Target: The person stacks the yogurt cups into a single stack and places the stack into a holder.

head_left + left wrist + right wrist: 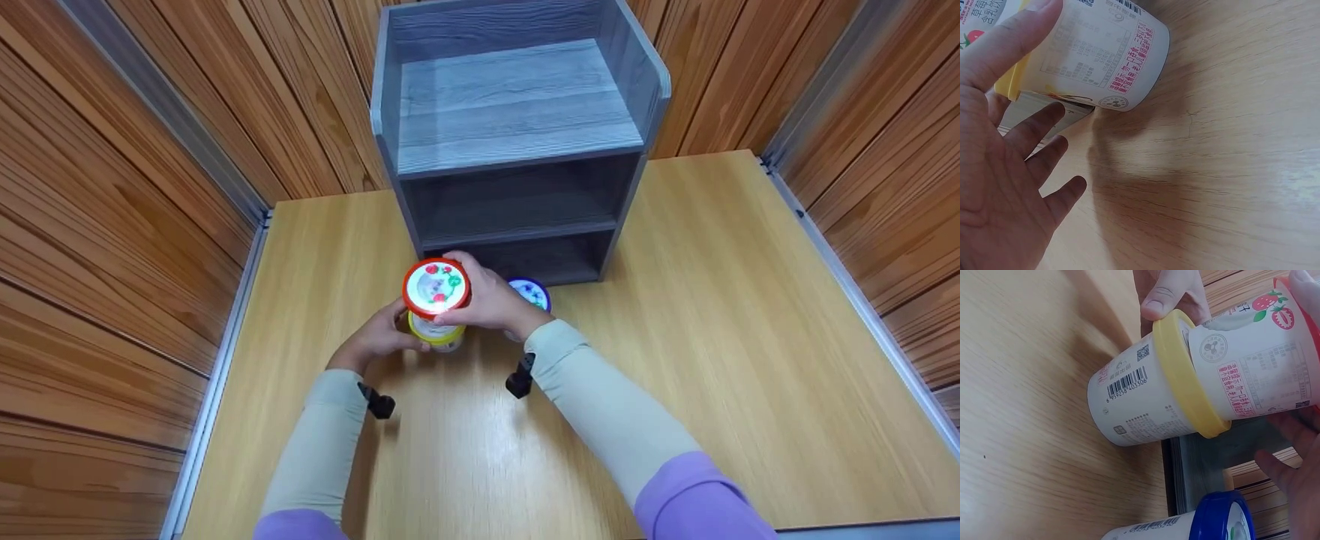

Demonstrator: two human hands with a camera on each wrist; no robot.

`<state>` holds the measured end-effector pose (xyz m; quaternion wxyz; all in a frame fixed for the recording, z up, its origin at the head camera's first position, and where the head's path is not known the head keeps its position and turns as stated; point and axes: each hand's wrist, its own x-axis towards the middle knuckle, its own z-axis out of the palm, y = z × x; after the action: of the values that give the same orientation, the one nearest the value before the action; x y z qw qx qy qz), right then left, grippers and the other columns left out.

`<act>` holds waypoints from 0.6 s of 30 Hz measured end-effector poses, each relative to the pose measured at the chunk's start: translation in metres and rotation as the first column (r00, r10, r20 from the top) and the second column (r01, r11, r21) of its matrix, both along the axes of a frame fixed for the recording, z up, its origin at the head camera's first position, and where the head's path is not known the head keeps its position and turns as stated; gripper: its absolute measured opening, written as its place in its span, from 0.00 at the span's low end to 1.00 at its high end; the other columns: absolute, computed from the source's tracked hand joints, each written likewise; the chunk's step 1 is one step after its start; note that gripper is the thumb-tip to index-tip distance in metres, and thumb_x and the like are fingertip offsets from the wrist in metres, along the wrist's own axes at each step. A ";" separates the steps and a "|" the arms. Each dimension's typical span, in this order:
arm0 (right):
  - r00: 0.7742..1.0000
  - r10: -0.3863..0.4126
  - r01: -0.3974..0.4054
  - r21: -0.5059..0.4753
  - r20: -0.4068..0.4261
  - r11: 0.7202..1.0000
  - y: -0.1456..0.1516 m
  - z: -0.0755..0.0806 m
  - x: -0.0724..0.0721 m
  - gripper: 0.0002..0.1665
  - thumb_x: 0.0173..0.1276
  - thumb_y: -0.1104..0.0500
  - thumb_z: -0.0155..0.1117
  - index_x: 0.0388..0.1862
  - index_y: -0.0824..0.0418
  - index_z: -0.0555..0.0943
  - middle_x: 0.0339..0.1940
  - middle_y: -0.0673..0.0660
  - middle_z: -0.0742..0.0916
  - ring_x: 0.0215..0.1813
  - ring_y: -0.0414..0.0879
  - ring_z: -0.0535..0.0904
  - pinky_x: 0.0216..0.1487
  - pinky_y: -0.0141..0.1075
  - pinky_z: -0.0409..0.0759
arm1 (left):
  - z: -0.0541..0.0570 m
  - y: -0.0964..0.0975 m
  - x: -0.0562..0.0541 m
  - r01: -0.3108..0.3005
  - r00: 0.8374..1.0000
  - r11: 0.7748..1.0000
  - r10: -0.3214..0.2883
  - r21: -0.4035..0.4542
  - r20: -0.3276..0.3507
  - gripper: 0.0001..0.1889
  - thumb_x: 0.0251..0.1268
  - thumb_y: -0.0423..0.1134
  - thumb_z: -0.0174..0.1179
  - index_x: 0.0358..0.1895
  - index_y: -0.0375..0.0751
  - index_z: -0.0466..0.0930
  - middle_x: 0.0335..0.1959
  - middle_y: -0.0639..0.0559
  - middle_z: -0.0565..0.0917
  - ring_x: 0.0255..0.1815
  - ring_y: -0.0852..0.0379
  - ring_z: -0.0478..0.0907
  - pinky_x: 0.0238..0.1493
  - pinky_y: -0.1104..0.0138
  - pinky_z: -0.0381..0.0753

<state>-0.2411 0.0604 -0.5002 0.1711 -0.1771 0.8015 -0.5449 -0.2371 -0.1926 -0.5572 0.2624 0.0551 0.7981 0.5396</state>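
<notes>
My right hand point(491, 300) grips a white paper cup with a red lid point(436, 287), thumb on one side and fingers on the other. Its base rests on the lid of a second white cup with a yellow lid point(1134, 394), which stands on the table. In the right wrist view the upper cup, printed with strawberries, sits slightly off-centre. My left hand point(377, 334) holds the yellow-lidded cup near its rim between thumb and index finger; the other fingers point(1053, 152) spread loosely. A blue-lidded cup point(531, 291) stands just right of the stack, partly behind my right wrist.
A grey wooden shelf unit point(517, 157) with two lower compartments and a raised-edge top stands directly behind the cups. Wood-panelled walls point(97, 187) enclose the table point(712, 337) at the back and sides. Metal rails run along both table sides.
</notes>
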 end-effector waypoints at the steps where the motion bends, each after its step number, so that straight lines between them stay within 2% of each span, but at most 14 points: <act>1: 1.000 -0.004 0.004 0.006 0.002 1.000 0.000 0.000 0.000 0.64 0.43 0.34 0.83 0.76 0.40 0.57 0.65 0.45 0.75 0.64 0.43 0.72 0.64 0.43 0.77 | 0.000 0.000 0.000 0.002 1.000 1.000 -0.002 0.002 -0.002 0.48 0.44 0.41 0.82 0.72 0.68 0.68 0.75 0.61 0.65 0.77 0.48 0.51 0.77 0.39 0.42; 7: 1.000 -0.006 0.007 0.016 -0.021 1.000 -0.003 -0.003 0.000 0.64 0.43 0.33 0.83 0.75 0.41 0.57 0.65 0.44 0.75 0.63 0.42 0.72 0.64 0.42 0.76 | -0.002 -0.001 0.000 0.003 1.000 1.000 -0.003 0.018 -0.006 0.48 0.42 0.42 0.83 0.70 0.69 0.69 0.73 0.62 0.67 0.75 0.47 0.54 0.76 0.39 0.46; 12: 0.997 0.008 -0.006 0.029 -0.074 1.000 -0.004 -0.003 0.001 0.63 0.46 0.34 0.82 0.76 0.44 0.57 0.67 0.47 0.75 0.64 0.44 0.72 0.65 0.43 0.76 | -0.004 0.000 0.000 -0.002 1.000 1.000 0.003 0.015 -0.018 0.47 0.43 0.41 0.82 0.71 0.66 0.69 0.71 0.60 0.69 0.74 0.47 0.57 0.76 0.39 0.49; 18: 0.996 0.011 -0.007 0.044 -0.090 0.999 -0.006 -0.004 0.001 0.63 0.47 0.33 0.81 0.77 0.44 0.57 0.67 0.48 0.74 0.65 0.44 0.72 0.66 0.44 0.75 | -0.002 -0.001 0.000 -0.011 1.000 1.000 0.011 0.000 -0.010 0.47 0.43 0.40 0.82 0.71 0.65 0.69 0.71 0.60 0.69 0.72 0.47 0.58 0.76 0.39 0.46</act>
<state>-0.2398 0.0545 -0.5042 0.1409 -0.2014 0.8193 -0.5181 -0.2372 -0.1933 -0.5594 0.2553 0.0534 0.7997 0.5408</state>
